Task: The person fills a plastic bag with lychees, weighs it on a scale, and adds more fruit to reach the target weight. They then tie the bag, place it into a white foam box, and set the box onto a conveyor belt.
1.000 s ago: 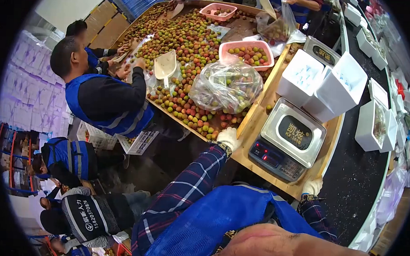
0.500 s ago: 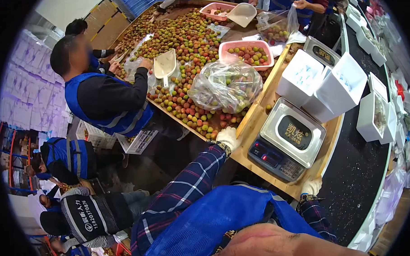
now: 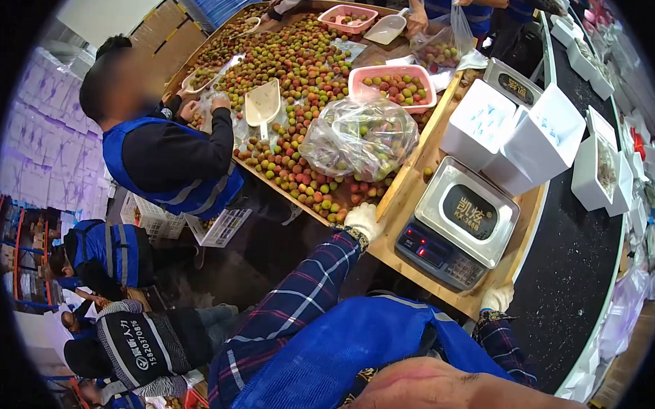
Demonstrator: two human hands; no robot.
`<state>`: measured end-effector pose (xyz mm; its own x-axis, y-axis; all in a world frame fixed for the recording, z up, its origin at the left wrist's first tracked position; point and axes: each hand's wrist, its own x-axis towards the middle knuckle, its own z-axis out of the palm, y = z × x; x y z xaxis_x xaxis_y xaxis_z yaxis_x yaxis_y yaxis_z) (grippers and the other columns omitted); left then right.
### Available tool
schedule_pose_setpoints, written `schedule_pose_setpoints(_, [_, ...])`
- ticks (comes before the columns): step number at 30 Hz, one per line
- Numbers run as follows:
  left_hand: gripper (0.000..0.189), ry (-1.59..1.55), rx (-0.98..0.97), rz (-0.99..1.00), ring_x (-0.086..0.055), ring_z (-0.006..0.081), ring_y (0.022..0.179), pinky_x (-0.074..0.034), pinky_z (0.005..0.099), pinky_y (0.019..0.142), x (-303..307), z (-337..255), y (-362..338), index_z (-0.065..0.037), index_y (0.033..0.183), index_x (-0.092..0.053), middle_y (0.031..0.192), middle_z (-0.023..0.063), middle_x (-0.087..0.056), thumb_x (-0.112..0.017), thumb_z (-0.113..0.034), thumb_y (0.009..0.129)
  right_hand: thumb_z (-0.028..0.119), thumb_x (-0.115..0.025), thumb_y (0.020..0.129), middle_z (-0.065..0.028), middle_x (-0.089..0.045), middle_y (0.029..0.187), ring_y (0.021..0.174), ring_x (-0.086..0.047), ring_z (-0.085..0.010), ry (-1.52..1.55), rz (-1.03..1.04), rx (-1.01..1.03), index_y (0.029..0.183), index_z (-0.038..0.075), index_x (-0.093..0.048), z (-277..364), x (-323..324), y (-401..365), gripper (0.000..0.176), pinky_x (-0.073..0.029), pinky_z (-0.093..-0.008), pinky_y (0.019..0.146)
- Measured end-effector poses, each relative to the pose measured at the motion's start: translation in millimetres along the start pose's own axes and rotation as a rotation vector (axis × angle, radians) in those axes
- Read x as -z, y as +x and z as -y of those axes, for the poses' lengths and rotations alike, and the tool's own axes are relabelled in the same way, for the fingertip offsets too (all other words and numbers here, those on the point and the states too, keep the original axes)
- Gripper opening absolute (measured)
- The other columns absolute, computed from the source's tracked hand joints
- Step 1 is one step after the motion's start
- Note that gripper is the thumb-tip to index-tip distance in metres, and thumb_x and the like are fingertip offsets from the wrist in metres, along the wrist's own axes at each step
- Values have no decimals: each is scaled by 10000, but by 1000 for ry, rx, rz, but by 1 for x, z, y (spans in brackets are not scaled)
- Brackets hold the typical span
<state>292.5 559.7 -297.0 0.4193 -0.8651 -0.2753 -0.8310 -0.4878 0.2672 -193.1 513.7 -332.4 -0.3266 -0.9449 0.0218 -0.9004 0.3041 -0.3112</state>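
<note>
My left hand (image 3: 365, 222), in a white knitted glove, is closed over the front edge of the wooden table, against the end of a wooden divider (image 3: 408, 171). On the right, my right hand (image 3: 497, 297), gloved too, grips the corner of the scale bench (image 3: 383, 253). Between them stands a digital scale (image 3: 449, 237) with a bare steel pan and lit red digits. Loose lychees (image 3: 321, 193) lie just beyond my left hand. Above them sits a clear plastic bag (image 3: 362, 137) of lychees. Both hands' fingertips are partly hidden.
White foam boxes (image 3: 482, 116) stand behind the scale, beside a second scale (image 3: 515, 85). A black conveyor belt (image 3: 566, 285) runs along the right. A pink basket (image 3: 393, 88) holds lychees; a white scoop (image 3: 263, 105) lies among the fruit. Co-workers in blue vests stand around.
My hands have stayed put. The co-worker at left has shifted the head and hands, and a scoop now shows there. At the back, a person's hand has come down beside the plastic bag.
</note>
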Motion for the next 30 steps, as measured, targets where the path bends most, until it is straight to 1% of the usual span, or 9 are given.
schedule_pose_setpoints(5, [607, -13, -5, -12, -706, 408, 1148, -563, 507, 982, -6, 2, 1, -15, 1173, -713, 1226, 236, -702, -668, -577, 948, 394, -732, 957, -303, -674, 1297, 1182, -659, -489, -21, -33, 7, 1420, -2, -570, -1, -4, -1, 630, -545, -548, 999])
schedule_pose_setpoints(7, [557, -5, -25, -23, -695, 407, 1118, -552, 510, 984, -8, 3, 1, -34, 1160, -690, 1184, 217, -690, -649, -551, 957, 383, -710, 954, -331, -703, 1219, 1132, -676, -511, -27, -106, 47, 1323, -46, -620, 1, -2, -4, 573, -547, -564, 972])
schedule_pose_setpoints(12, [558, 1, -31, 3, -692, 406, 1126, -552, 510, 989, -5, 3, 2, -33, 1171, -685, 1200, 215, -686, -654, -546, 953, 390, -707, 958, -327, -708, 1202, 1130, -680, -499, -13, -56, 6, 1301, -36, -627, -4, -6, 0, 553, -550, -559, 960])
schedule_pose_setpoints(14, [564, 0, -11, 13, -692, 403, 1137, -556, 502, 988, -5, 2, 2, -31, 1181, -685, 1213, 216, -683, -651, -547, 956, 387, -704, 961, -323, -708, 1193, 1128, -679, -495, -70, -157, 86, 1290, -31, -628, -10, -15, 1, 538, -550, -554, 962])
schedule_pose_setpoints(18, [557, 1, -17, 13, -692, 398, 1143, -558, 491, 993, -2, 1, 0, -24, 1186, -685, 1215, 215, -685, -647, -535, 966, 378, -705, 961, -317, -700, 1212, 1130, -674, -498, -48, -99, 47, 1292, -22, -622, -12, -14, 2, 526, -544, -559, 971])
schedule_pose_setpoints(23, [541, 11, -15, 27, -689, 402, 1151, -556, 497, 996, -1, 0, 1, -27, 1186, -683, 1213, 218, -685, -660, -518, 960, 387, -716, 950, -316, -698, 1234, 1157, -668, -500, -12, -88, 33, 1342, -15, -614, -4, -6, 1, 571, -549, -556, 981])
schedule_pose_setpoints(25, [535, 4, -4, 38, -687, 406, 1155, -555, 498, 997, 1, -1, 0, -31, 1184, -682, 1208, 219, -687, -671, -512, 949, 388, -723, 938, -306, -703, 1231, 1156, -668, -500, -21, 32, -62, 1334, -8, -622, 1, 1, 4, 569, -550, -557, 983])
schedule_pose_setpoints(28, [536, 17, 12, 62, -678, 389, 1184, -556, 499, 997, -5, -1, 5, -42, 1196, -680, 1251, 205, -669, -664, -517, 949, 382, -736, 922, -288, -714, 1211, 1162, -670, -492, -8, -35, -35, 1327, 40, -647, -5, -5, 1, 537, -557, -568, 961])
schedule_pose_setpoints(30, [557, 47, 3, 42, -675, 382, 1195, -562, 489, 1000, -4, -2, 5, -46, 1233, -679, 1262, 190, -660, -653, -529, 957, 381, -740, 921, -268, -715, 1215, 1158, -671, -492, 42, 45, -90, 1347, 72, -644, 4, 8, 0, 535, -558, -573, 956])
